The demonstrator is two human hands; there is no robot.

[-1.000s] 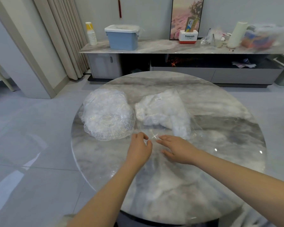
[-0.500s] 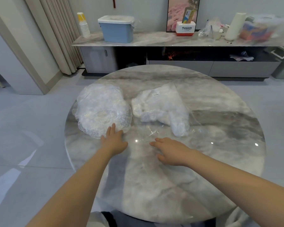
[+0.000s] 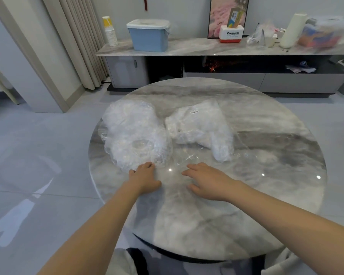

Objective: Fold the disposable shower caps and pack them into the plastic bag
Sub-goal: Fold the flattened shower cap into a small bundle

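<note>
1. Head view: the left hand (image 3: 145, 178) has curled its fingers since half a second ago, when they lay flat; now they pinch the near edge of the caps (image 3: 135, 133) heap at the table's (image 3: 266, 205) left.
2. The right hand (image 3: 207, 181) stays flat and relaxed on the marble, on clear film that's hard to make out.
3. The bag (image 3: 201, 126), white and stuffed, sits just right of the caps, unmoved.
4. Whether the film belongs to the bag, I can't tell.
</note>
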